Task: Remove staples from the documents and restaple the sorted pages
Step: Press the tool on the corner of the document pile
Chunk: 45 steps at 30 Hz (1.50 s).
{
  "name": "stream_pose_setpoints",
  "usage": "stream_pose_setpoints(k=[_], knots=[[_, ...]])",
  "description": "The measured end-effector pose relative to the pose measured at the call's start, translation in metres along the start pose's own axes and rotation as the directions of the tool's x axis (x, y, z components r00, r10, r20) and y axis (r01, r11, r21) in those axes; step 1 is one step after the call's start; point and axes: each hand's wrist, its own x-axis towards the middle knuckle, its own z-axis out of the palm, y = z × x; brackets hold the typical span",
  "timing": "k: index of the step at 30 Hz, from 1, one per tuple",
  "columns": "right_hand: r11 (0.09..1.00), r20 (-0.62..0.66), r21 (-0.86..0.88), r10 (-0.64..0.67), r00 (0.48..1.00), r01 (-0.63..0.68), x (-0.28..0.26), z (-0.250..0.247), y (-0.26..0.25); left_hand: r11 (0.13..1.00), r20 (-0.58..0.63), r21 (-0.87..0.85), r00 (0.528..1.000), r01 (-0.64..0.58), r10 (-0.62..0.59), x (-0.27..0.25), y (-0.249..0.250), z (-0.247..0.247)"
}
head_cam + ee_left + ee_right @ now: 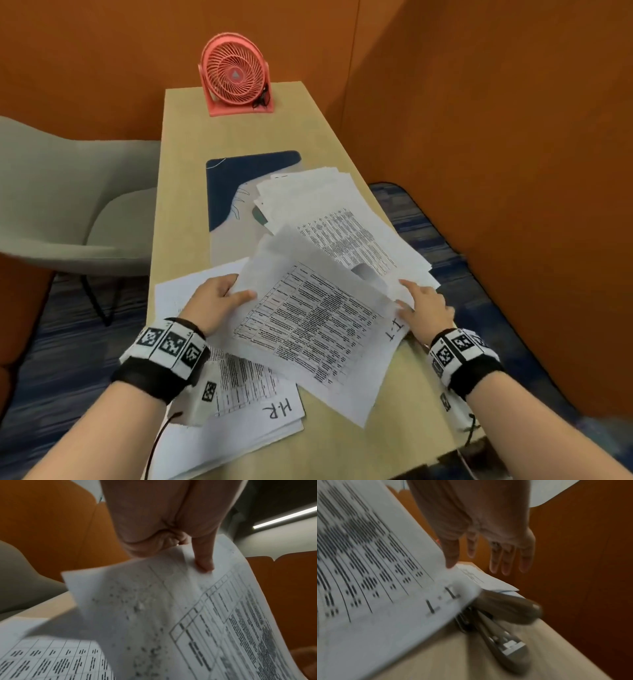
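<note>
Pinching the left edge of a printed sheet (308, 329) between thumb and fingers, the left hand (215, 301) holds it raised at frame centre. The right hand (424, 308), fingers straight and spread, rests its thumb on the sheet's right edge, marked "I.T". A stapler (503, 626) lies on the worktop (185, 212) under that corner. One paper stack (246, 404) sits lower left, another (339, 219) upper right. A pink fan (236, 73) stands at the top.
</note>
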Motion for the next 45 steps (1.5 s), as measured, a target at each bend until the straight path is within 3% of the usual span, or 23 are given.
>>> stream_pose_setpoints(k=[2,5,12,14,16,18,20,22,25,29,32,37,45], knots=[[0.988,0.120,-0.133,0.099,0.988,-0.083,0.000,0.009,0.019,0.999,0.005,-0.021,0.999,-0.036,0.036,-0.005,0.004,-0.001],[0.994,0.165,-0.093,0.074,0.983,-0.060,0.001,0.025,0.038,0.998,0.001,-0.047,0.999,-0.052,0.052,-0.007,0.010,-0.003],[0.994,-0.015,0.004,0.112,0.994,-0.112,0.004,0.022,0.038,0.990,-0.029,-0.140,0.999,-0.035,0.031,-0.009,0.015,0.004],[0.982,-0.125,0.133,0.149,0.981,-0.132,0.003,0.013,0.034,0.984,-0.048,-0.177,0.998,-0.035,0.027,-0.010,0.017,0.004],[0.894,-0.220,0.439,0.206,0.954,-0.092,-0.001,0.001,0.028,0.980,-0.057,-0.196,0.998,-0.042,0.031,-0.013,0.020,0.002],[0.702,-0.252,0.712,0.233,0.939,0.017,-0.010,-0.014,0.015,0.975,-0.043,-0.214,0.998,-0.061,0.054,-0.016,0.027,0.000],[0.557,-0.281,0.822,0.214,0.936,0.119,-0.022,-0.030,-0.005,0.965,-0.023,-0.243,0.995,-0.096,0.093,-0.019,0.037,-0.002],[0.529,-0.317,0.826,0.151,0.936,0.195,-0.035,-0.047,-0.026,0.958,-0.022,-0.252,0.991,-0.134,0.133,-0.023,0.050,-0.005],[0.605,-0.347,0.749,0.010,0.938,0.270,-0.050,-0.062,-0.054,0.958,-0.049,-0.217,0.982,-0.187,0.180,-0.022,0.065,-0.006],[0.753,-0.409,0.532,-0.171,0.897,0.386,-0.061,-0.061,-0.089,0.964,-0.056,-0.186,0.981,-0.192,0.185,-0.023,0.075,0.005],[0.777,-0.385,0.452,-0.273,0.882,0.438,-0.068,-0.050,-0.110,0.949,-0.052,-0.273,0.988,-0.156,0.147,-0.027,0.077,0.018],[0.852,-0.237,0.308,-0.363,0.901,0.424,-0.080,-0.036,-0.129,0.930,-0.018,-0.348,0.993,-0.116,0.117,-0.032,0.070,0.020],[0.834,-0.190,0.203,-0.481,0.856,0.514,-0.086,-0.032,-0.142,0.930,0.028,-0.365,0.997,-0.054,0.069,-0.037,0.058,0.013]])
